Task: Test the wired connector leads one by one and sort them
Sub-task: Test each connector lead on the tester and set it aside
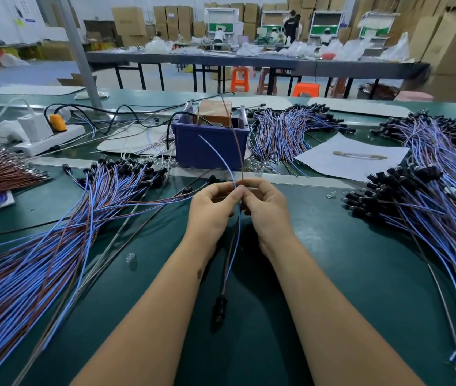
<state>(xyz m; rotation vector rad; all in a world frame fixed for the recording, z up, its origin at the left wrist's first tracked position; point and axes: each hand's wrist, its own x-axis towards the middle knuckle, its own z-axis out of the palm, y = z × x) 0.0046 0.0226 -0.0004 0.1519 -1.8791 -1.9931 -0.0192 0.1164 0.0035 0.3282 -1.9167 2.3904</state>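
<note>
Between the two hands, at the middle of the green bench, a single lead hangs and stands at once. The left hand and the right hand are brought together, fingertips nearly touching, each curled into a pinch on the lead's wires. From the pinch the blue wire and the brown wire rise free, splayed slightly apart, probably so that each bared end can meet its own contact. Below the hands the same pair drops toward the person, and the black connector dangles at its end over the bench, kept out of the way by its own weight.

Straight beyond the fingertips sits a blue bin holding an orange-brown block between upright metal posts, which looks to be the tester; the wire ends point toward it, though whether they touch it cannot be told. To the left of the left hand lies a fanned pile of leads, connectors away from the person. To the right of the right hand lies a second pile, well apart from the first, which suits a split between untested and sorted stock; which is which is not clear. Farther beyond the right hand a white sheet carries a small brush.
</note>
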